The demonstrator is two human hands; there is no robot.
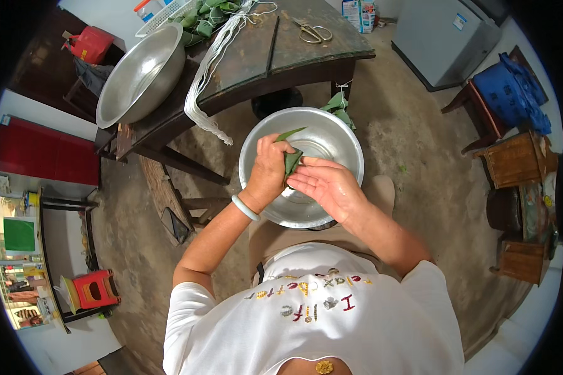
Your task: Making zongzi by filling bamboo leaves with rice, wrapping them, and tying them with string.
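Observation:
My left hand (270, 164), with a pale bangle at the wrist, grips a folded green leaf packet (292, 161). A pointed leaf end (291, 134) sticks out above its fingers. My right hand (327, 187) is palm up, fingers extended, with its fingertips at the packet's right side. Both hands are over a large metal basin (352, 136) at my lap. The basin's inner bottom shows partly behind the hands; whether the packet holds any filling cannot be seen.
On the dark wooden table (244, 70) lie white strings (206, 84), scissors (313, 33), a thin dark stick (273, 44), leaf packets (206, 21) and a tilted metal basin (143, 75). Tied leaf packets (340, 110) hang at the table leg. A wooden bench (157, 192) stands left.

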